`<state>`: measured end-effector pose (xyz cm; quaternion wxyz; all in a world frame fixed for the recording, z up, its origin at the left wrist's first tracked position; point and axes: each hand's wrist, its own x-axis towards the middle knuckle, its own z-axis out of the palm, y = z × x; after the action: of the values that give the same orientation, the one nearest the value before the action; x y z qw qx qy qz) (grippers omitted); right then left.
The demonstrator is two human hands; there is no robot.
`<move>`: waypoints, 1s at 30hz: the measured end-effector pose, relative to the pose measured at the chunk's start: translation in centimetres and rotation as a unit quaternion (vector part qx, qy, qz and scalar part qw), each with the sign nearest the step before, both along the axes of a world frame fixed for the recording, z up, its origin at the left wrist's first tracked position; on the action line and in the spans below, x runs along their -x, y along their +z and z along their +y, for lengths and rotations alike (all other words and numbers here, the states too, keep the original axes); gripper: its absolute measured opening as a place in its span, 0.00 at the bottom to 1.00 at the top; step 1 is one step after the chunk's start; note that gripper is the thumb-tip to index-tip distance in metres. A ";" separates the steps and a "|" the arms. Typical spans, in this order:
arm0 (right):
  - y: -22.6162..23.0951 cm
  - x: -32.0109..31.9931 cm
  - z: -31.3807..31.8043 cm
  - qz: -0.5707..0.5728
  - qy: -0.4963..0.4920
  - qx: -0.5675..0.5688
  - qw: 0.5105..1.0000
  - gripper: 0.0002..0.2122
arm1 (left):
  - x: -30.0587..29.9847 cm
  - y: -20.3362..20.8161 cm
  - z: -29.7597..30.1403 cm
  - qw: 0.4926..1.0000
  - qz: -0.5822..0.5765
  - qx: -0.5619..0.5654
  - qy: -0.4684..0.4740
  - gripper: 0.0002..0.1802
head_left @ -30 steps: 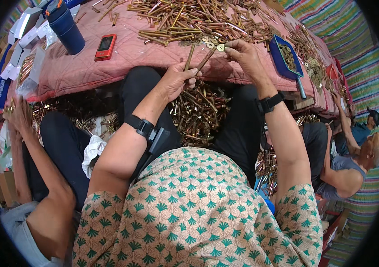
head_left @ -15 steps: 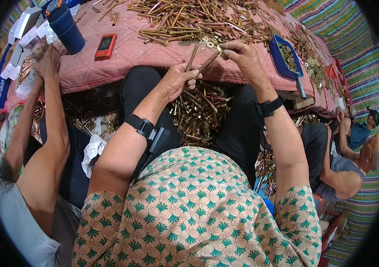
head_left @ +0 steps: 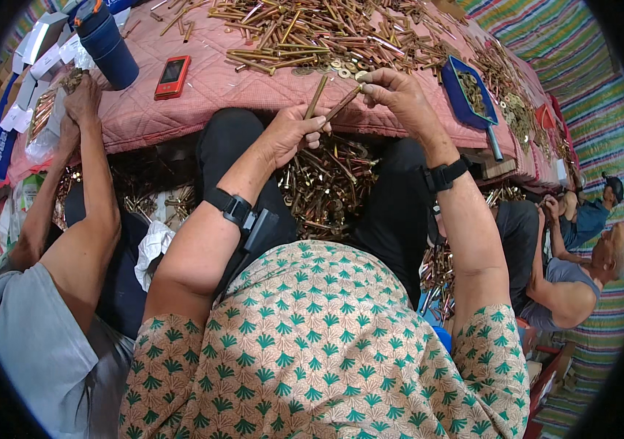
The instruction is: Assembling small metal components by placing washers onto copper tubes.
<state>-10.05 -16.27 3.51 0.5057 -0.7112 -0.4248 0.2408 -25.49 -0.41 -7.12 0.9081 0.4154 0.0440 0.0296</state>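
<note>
My left hand point(head_left: 293, 135) is closed around two long, brass-coloured bolts that stick out past the fingers. One bolt point(head_left: 317, 96) points up toward the table, while the other bolt point(head_left: 344, 102) slants right, its tip close to my right fingertips. My right hand point(head_left: 403, 96) is pinched at that tip, with what looks like a small round washer point(head_left: 361, 75) at its thumb and forefinger. Just beyond the fingers, several flat washers point(head_left: 342, 69) lie on the table's pink quilted cover point(head_left: 213, 102). Below my hands, a heap of bolts point(head_left: 326, 186) fills the space between my knees.
A large pile of bolts point(head_left: 319, 33) spreads over the table. At right is a blue scoop point(head_left: 465, 108) holding washers; at left are a red handheld device point(head_left: 173, 77) and dark blue tumbler point(head_left: 110, 50). A co-worker's hands point(head_left: 82, 102) work left; other people sit right.
My right fingertips have shifted slightly at the slanted bolt's tip; my left hand keeps its grip. The left co-worker's hands have moved a little, and so have those of a person at right.
</note>
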 end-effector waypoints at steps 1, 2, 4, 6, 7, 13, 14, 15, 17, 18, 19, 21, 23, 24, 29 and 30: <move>0.0 0.0 0.0 0.005 0.008 -0.003 1.000 0.08 | 0.0 0.0 0.1 1.000 -0.002 -0.006 -0.005 0.11; 0.0 0.0 0.0 0.010 0.016 -0.005 1.000 0.07 | 0.1 0.0 0.1 1.000 -0.002 -0.006 -0.004 0.11; 0.3 -0.1 -0.2 -0.013 0.029 -0.007 0.999 0.07 | 0.2 0.1 0.0 1.000 0.000 0.008 -0.027 0.11; 0.5 -0.1 -0.3 -0.036 0.041 -0.009 0.998 0.07 | 0.3 0.3 -0.1 1.000 0.002 0.007 -0.025 0.11; 0.5 -0.1 -0.3 -0.027 0.048 -0.009 0.998 0.07 | 0.3 0.4 -0.1 1.000 0.005 0.006 -0.021 0.11; 0.5 -0.2 -0.2 -0.012 0.039 0.016 0.999 0.07 | -0.2 0.0 0.2 1.000 -0.017 -0.022 -0.007 0.11; 0.4 -0.2 0.0 -0.010 0.042 0.011 0.999 0.07 | -0.1 -0.1 0.3 1.000 -0.016 -0.023 -0.006 0.11; 0.5 -0.2 0.2 -0.009 0.044 0.010 0.999 0.07 | -0.1 -0.1 0.4 1.000 -0.012 -0.024 0.000 0.12; 0.4 -0.2 0.8 -0.045 0.068 0.017 0.997 0.07 | 0.5 -0.1 0.6 0.999 -0.001 -0.030 0.018 0.13; 0.6 -0.2 0.7 -0.041 0.078 0.013 0.996 0.07 | 0.4 -0.1 0.3 0.999 0.006 -0.034 0.028 0.13; 0.9 0.0 0.7 -0.058 0.068 0.020 0.996 0.08 | 0.4 -0.2 0.5 0.998 0.000 -0.051 0.024 0.14; 0.7 0.6 0.9 -0.043 0.023 0.017 0.999 0.08 | -0.1 -0.8 0.5 0.998 -0.018 -0.060 0.025 0.14; 0.0 0.2 0.0 0.038 -0.027 0.005 0.999 0.07 | -0.9 -0.4 -0.1 0.995 -0.029 -0.089 0.027 0.15; -0.5 -0.2 -0.3 0.087 -0.036 0.003 0.996 0.06 | -1.1 -0.4 -0.3 0.994 -0.029 -0.104 0.034 0.15; -1.1 0.1 0.2 0.064 -0.020 -0.009 0.998 0.04 | -0.3 -0.8 -0.2 0.996 -0.018 -0.083 0.031 0.14; -0.8 0.4 0.2 0.067 -0.010 -0.013 0.998 0.04 | -0.1 -1.0 -0.1 0.997 -0.020 -0.066 0.026 0.13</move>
<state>-10.41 -16.04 2.71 0.5442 -0.6913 -0.3862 0.2772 -25.44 -0.52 -8.09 0.8784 0.4723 0.0341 0.0643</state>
